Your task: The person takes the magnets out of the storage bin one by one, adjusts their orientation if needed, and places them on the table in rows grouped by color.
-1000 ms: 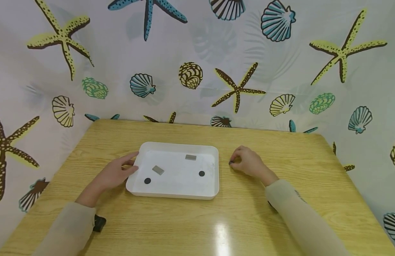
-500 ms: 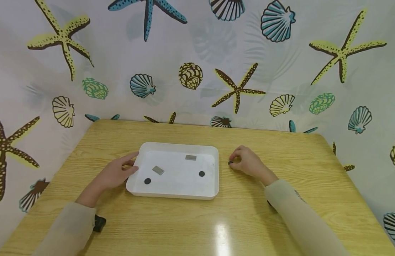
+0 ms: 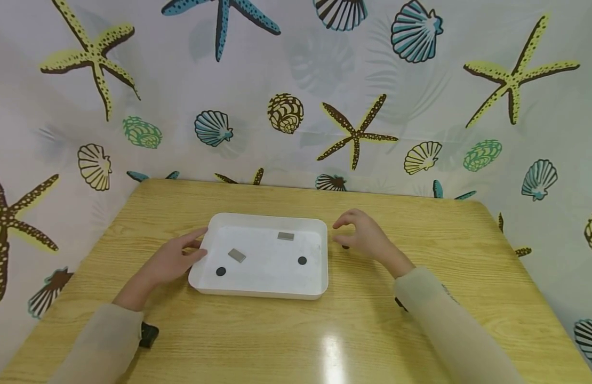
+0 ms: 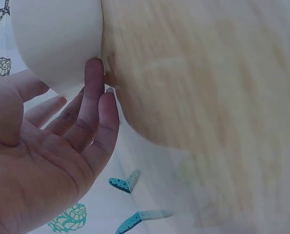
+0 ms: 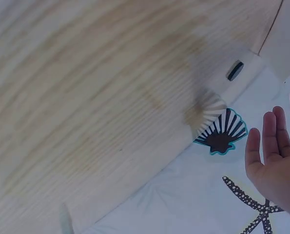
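Observation:
In the head view my left hand (image 3: 173,258) rests against the left end of a shallow white tray (image 3: 262,293), thumb and index fingertips at its outer wall. The left wrist view shows relaxed fingers (image 4: 94,80) touching the tray's side (image 4: 62,39). Right of the tray, my right hand (image 3: 365,234) hovers with thumb and index finger spread apart, holding nothing. A small black disc (image 3: 345,247) lies on the table just under its thumb; the right wrist view shows this disc (image 5: 235,70) apart from the fingers.
Inside the tray lie two black discs, one at left (image 3: 221,271) and one at right (image 3: 302,260). Two grey rectangular pieces lie there too, one slanted (image 3: 237,255) and one near the far wall (image 3: 286,236). A shell-patterned cloth (image 3: 257,80) hangs behind the wooden table (image 3: 248,336).
My right thumb and index finger have let go of the black disc and spread apart; the hand has shifted slightly toward the tray. My left hand and the tray have stayed in place.

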`<state>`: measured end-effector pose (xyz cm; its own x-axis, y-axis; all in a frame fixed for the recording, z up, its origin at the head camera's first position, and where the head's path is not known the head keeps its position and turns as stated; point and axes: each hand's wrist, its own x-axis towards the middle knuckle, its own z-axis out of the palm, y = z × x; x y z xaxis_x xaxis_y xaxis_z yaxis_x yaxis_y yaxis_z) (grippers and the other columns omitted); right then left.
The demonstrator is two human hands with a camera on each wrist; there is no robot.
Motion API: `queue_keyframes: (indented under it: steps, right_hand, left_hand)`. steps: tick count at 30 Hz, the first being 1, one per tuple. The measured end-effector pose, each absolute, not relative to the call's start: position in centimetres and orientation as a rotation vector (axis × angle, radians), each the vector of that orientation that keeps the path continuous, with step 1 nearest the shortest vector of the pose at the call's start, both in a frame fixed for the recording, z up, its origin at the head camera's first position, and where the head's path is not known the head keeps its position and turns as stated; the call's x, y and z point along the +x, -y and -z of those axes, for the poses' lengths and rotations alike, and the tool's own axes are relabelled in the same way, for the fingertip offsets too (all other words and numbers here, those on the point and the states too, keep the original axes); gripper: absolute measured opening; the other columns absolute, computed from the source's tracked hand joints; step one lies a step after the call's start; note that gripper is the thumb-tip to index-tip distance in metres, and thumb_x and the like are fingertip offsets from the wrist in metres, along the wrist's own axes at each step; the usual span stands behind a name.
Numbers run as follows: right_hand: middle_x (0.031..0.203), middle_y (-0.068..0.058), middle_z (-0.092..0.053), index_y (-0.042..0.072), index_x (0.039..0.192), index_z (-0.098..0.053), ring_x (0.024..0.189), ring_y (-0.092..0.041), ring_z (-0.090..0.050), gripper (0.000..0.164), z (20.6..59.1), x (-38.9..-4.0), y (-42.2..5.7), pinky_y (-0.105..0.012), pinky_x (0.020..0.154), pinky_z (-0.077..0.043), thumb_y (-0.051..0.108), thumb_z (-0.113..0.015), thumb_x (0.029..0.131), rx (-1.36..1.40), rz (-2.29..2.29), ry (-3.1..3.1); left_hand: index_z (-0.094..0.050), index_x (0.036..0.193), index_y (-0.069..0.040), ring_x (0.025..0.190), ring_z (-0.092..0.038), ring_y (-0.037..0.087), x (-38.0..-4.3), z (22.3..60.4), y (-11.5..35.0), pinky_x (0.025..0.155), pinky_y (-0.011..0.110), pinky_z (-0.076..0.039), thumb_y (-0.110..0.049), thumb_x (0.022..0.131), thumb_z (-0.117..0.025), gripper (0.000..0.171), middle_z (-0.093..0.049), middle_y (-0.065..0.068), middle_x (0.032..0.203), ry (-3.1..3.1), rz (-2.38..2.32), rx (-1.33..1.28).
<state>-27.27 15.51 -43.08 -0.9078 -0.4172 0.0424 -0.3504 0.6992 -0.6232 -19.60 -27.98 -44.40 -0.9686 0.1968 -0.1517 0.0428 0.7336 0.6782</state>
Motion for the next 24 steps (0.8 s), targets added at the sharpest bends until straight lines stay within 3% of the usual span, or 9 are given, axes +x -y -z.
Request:
queue_keyframes:
  steps: [3, 14, 24]
  right_hand:
    - [0.134, -0.014, -0.060, 0.006, 0.115, -0.074, 0.125, -0.036, -0.059, 0.026, 42.8, -27.0, -14.8, -0.053, 0.109, -0.048, 0.022, -0.076, 0.094, -0.661, 1.024, -2.786]
    - [0.131, -0.011, -0.061, 0.005, 0.115, -0.074, 0.126, -0.035, -0.057, 0.029, 42.8, -26.2, -12.7, -0.051, 0.111, -0.046, 0.022, -0.079, 0.092, -0.714, 1.068, -2.732]
    - [0.132, -0.011, -0.062, 0.005, 0.113, -0.075, 0.129, -0.032, -0.056, 0.028, 43.5, -25.5, -11.3, -0.049, 0.115, -0.045, 0.021, -0.080, 0.091, -0.785, 1.027, -2.688]
  left_hand:
    - [-0.028, 0.162, -0.003, 0.119, -0.064, 0.043, -19.6, 44.4, 28.0, 0.087, 0.039, -0.057, -0.022, 0.108, -0.054, 0.064, -0.056, 0.034, 0.140, -2.723, -1.055, 0.192]
    - [-0.028, 0.162, -0.004, 0.126, -0.060, 0.049, -19.7, 44.5, 28.1, 0.096, 0.052, -0.056, -0.024, 0.108, -0.054, 0.063, -0.055, 0.034, 0.142, -2.740, -1.036, 0.186]
    - [-0.028, 0.162, -0.004, 0.126, -0.060, 0.048, -19.6, 44.4, 28.0, 0.098, 0.053, -0.055, -0.024, 0.108, -0.054, 0.063, -0.056, 0.033, 0.142, -2.746, -1.027, 0.182]
